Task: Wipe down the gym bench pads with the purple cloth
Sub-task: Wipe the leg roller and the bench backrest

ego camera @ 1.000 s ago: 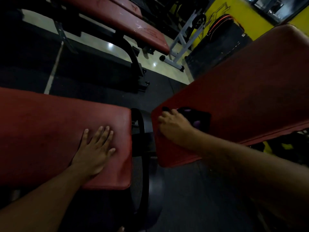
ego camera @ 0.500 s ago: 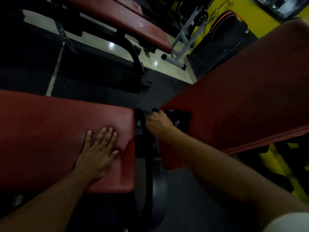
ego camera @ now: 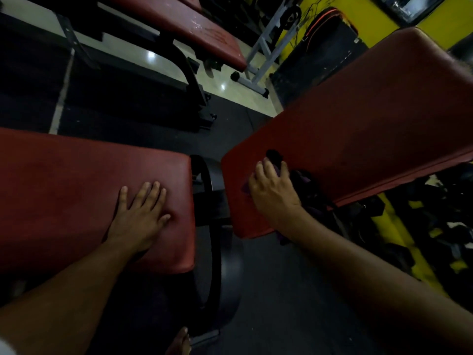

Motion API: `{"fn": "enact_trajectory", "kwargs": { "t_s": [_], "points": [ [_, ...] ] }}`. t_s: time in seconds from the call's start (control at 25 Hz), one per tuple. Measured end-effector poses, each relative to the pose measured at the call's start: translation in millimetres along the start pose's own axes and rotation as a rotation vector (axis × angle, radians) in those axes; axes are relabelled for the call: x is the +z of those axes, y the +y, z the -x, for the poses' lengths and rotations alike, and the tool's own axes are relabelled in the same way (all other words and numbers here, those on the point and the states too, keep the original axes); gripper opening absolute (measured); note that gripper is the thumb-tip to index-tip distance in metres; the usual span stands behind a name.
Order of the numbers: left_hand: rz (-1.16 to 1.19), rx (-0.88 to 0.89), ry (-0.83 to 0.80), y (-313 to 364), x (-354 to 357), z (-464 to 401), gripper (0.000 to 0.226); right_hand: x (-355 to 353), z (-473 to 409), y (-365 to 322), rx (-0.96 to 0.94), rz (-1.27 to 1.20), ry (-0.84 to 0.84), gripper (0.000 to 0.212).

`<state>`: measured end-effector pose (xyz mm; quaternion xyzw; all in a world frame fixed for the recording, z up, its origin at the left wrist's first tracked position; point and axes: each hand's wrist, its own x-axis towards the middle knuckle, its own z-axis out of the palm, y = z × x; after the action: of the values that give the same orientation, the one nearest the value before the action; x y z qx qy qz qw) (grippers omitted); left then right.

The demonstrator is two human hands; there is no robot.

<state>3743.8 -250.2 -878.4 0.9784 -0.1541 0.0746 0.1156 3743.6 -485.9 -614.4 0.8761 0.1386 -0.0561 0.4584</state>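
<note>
The purple cloth (ego camera: 304,179) lies bunched on the lower end of the tilted red back pad (ego camera: 371,124). My right hand (ego camera: 273,193) lies on top of it, fingers curled into the cloth and pressing it against the pad. Part of the cloth pokes out past my fingertips and part trails to the right of my hand. My left hand (ego camera: 139,216) rests flat with straight fingers on the flat red seat pad (ego camera: 64,188), near its right end.
A black curved frame (ego camera: 215,226) fills the gap between the two pads. Another red bench (ego camera: 199,29) stands behind, with a grey metal stand (ego camera: 266,44) beside it. Dark and yellow gear (ego camera: 422,226) lies on the floor at the right.
My right hand has slid with the cloth from the pad's lower left corner back to the right along the pad. My left hand has stayed in place.
</note>
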Motion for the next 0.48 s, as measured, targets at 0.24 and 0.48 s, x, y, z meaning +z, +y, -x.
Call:
{"fn": "enact_trajectory", "kwargs": {
  "t_s": [0.24,0.48],
  "points": [
    [0.010,0.015,0.027,-1,5,0,0.074,37,-30,-105,-0.283,0.086,-0.149,0.048],
    [-0.005,0.017,-0.037,2,-9,-2,0.074,9,36,19,-0.235,0.015,0.222,0.037]
  ]
}}
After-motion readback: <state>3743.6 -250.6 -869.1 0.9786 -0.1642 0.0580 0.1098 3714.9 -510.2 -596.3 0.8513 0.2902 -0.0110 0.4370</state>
